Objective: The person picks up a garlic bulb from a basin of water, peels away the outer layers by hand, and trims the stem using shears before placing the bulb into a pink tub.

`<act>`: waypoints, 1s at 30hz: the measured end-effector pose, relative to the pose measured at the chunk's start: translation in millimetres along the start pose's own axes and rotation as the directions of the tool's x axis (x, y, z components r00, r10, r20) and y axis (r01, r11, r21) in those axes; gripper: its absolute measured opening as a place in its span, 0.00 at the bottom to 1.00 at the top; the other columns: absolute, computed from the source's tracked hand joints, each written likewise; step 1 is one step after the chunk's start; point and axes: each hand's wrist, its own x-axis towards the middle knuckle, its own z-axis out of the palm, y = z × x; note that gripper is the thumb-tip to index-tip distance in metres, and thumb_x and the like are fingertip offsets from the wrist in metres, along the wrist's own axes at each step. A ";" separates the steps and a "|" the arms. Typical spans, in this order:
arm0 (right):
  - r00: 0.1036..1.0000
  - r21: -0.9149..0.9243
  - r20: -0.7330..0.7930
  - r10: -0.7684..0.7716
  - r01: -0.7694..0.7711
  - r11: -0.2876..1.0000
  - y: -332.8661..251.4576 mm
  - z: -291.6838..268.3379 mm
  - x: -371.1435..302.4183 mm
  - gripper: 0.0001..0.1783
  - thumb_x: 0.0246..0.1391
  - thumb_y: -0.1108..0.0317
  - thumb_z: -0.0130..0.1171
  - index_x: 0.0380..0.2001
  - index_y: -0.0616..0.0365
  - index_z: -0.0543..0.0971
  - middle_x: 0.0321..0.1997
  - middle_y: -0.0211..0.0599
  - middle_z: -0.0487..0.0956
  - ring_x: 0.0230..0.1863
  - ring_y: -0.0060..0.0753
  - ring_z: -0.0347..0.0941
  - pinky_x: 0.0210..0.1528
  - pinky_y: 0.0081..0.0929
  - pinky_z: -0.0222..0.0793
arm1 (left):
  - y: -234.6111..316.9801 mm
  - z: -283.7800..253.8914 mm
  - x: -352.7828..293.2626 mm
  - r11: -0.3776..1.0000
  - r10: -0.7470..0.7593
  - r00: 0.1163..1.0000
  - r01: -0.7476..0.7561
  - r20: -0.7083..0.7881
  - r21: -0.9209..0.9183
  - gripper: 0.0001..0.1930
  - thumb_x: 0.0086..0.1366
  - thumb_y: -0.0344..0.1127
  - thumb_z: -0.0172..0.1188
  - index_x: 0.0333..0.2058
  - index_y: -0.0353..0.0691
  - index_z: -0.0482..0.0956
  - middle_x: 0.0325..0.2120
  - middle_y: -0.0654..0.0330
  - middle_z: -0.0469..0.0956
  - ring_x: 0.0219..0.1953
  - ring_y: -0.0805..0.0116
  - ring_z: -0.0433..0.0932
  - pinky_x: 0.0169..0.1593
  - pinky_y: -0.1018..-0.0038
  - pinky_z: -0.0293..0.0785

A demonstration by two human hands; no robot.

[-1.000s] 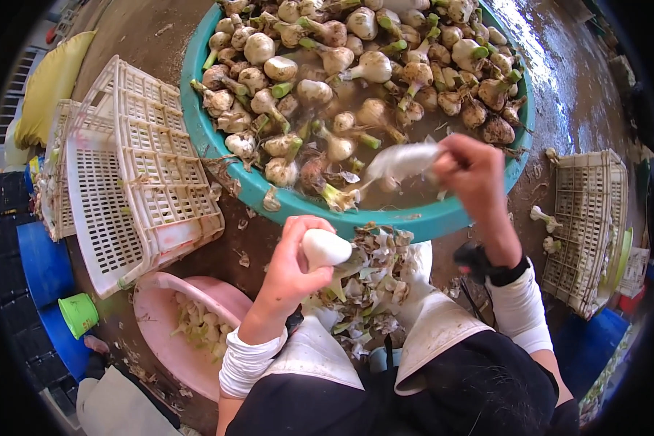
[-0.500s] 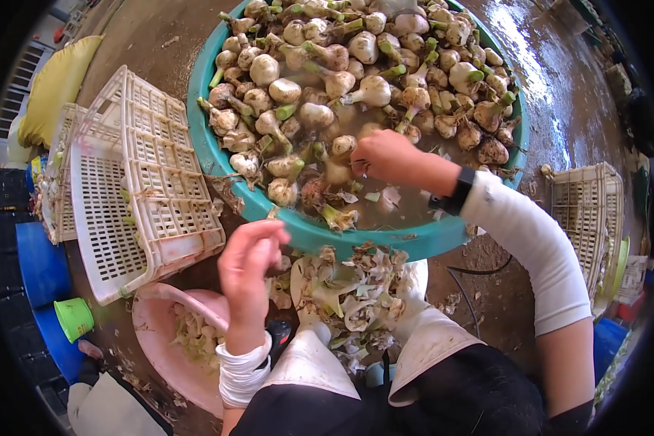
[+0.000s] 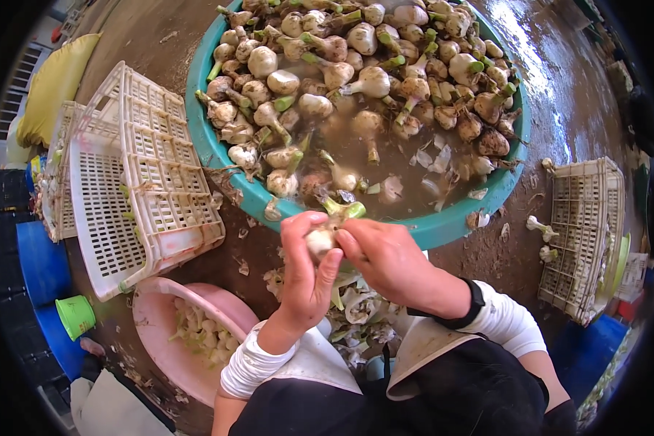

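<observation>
Just in front of the near rim of a round green tub [image 3: 447, 229], my two hands meet over one garlic bulb [image 3: 319, 243]. My left hand [image 3: 303, 272] is wrapped round its pale side, fingers closed. With fingertips pressed together, my right hand [image 3: 392, 258] grips the bulb near its short green stem [image 3: 345, 210]; whether a tool is in those fingers cannot be seen. Many unpeeled garlic bulbs [image 3: 372, 82] with cut stems fill the tub's far side. Muddy water [image 3: 407, 163] with floating skins and a few bulbs shows nearer to me.
White plastic crates [image 3: 163, 160] stand to the left, another crate [image 3: 581, 236] to the right. A pink basin [image 3: 149, 320] at my left holds pale garlic bulbs. Peeled skins [image 3: 360, 309] lie heaped between my knees. Past the basin are a green pail [image 3: 75, 317] and blue tubs [image 3: 43, 254].
My right hand has come back from the water toward me, and a garlic bulb is now between both hands. My left hand has moved right and closed on it.
</observation>
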 end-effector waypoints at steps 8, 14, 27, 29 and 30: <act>0.927 0.715 0.232 0.293 -0.367 0.595 7.1 -21.7 4.5 0.13 0.62 0.59 0.53 0.31 0.58 0.75 0.23 0.23 0.71 0.20 0.13 0.61 0.20 0.16 0.55 | -8.9 -0.9 -4.7 0.999 -0.007 0.993 0.001 -0.121 -0.050 0.25 0.69 0.46 0.49 0.56 0.37 0.55 0.50 0.54 0.60 0.49 0.65 0.63 0.55 0.68 0.60; 0.938 0.916 0.206 0.280 -0.285 0.283 20.5 7.6 15.7 0.09 0.50 0.71 0.62 0.32 0.58 0.71 0.24 0.23 0.68 0.20 0.12 0.58 0.19 0.14 0.50 | -7.0 0.4 4.4 0.980 0.175 0.984 -0.171 -0.033 0.099 0.25 0.63 0.35 0.57 0.54 0.35 0.57 0.50 0.48 0.58 0.54 0.54 0.59 0.60 0.61 0.54; 0.967 0.888 0.180 0.183 -0.239 0.392 22.3 3.4 14.4 0.10 0.47 0.75 0.59 0.34 0.59 0.71 0.26 0.24 0.71 0.22 0.13 0.64 0.20 0.14 0.60 | -10.1 2.0 -0.7 0.975 0.214 0.977 -0.214 -0.008 0.053 0.26 0.61 0.33 0.57 0.53 0.33 0.56 0.50 0.47 0.59 0.54 0.53 0.59 0.59 0.59 0.55; 0.970 0.868 0.121 0.210 -0.207 0.452 17.8 6.0 14.1 0.10 0.46 0.75 0.59 0.33 0.59 0.71 0.25 0.25 0.71 0.22 0.14 0.64 0.22 0.16 0.62 | -8.5 4.6 -2.4 0.979 0.202 0.979 -0.202 -0.002 0.003 0.26 0.62 0.34 0.56 0.53 0.33 0.56 0.51 0.47 0.58 0.55 0.53 0.58 0.60 0.60 0.54; 0.971 0.840 0.064 0.230 -0.177 0.513 16.6 6.8 14.8 0.11 0.44 0.75 0.59 0.33 0.60 0.70 0.24 0.27 0.71 0.22 0.15 0.65 0.23 0.18 0.64 | -6.2 8.8 -4.5 0.991 0.086 0.994 -0.093 -0.073 -0.098 0.23 0.65 0.39 0.52 0.53 0.34 0.58 0.48 0.49 0.62 0.49 0.58 0.63 0.54 0.64 0.61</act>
